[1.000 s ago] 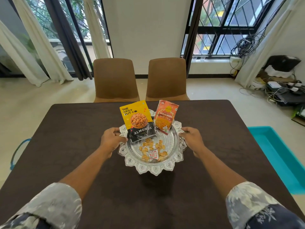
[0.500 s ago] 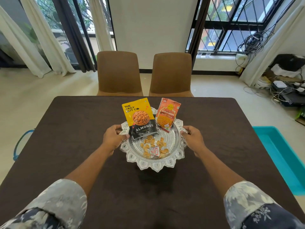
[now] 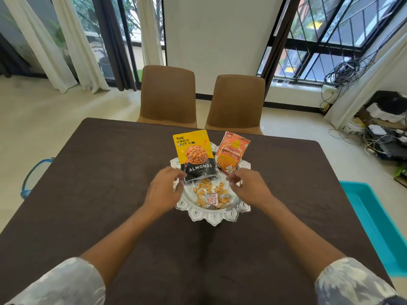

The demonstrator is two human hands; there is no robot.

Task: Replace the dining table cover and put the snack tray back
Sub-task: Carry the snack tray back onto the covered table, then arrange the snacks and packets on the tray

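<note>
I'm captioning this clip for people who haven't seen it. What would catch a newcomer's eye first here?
A scalloped silver tray sits mid-table on the dark brown table cover, carrying a yellow-and-black almonds pouch, an orange snack packet and loose nuts. The left hand and right hand flank it; contact is unclear.

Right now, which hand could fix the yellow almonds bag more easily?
Left, probably. The left hand hovers right beside the lower corner of the almonds bag on the tray, while the right hand sits nearer the orange packet.
</note>
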